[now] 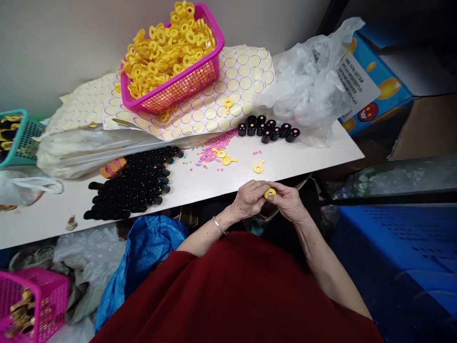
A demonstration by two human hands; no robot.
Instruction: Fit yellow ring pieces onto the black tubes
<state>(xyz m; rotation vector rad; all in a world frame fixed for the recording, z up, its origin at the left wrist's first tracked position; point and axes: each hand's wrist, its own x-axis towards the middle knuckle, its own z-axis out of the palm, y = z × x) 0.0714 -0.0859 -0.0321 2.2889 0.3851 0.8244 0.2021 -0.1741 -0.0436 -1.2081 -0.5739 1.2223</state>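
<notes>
In front of my red top, just past the table's front edge, my two hands meet. Thumb and fingers of my right hand [288, 204] pinch a yellow plastic ring piece [270, 193], its round hole facing up. My left hand [249, 199] is closed right against it; what its curled fingers hold is hidden. On the table beyond lie a loose yellow ring piece with a small tab [258, 166], two more such pieces [226, 161], a scatter of tiny pink beads [213, 148], and a group of short black cylinders [266, 136] with coloured dots on top.
A pink basket [185, 88] heaped with yellow ring pieces stands on sticker sheets [200, 126]. Many black cylinders [132, 183] lie left on the white table [200, 186]. Plastic bags [303, 76] and a blue box [383, 90] stand right. A blue crate [392, 267] sits beside me.
</notes>
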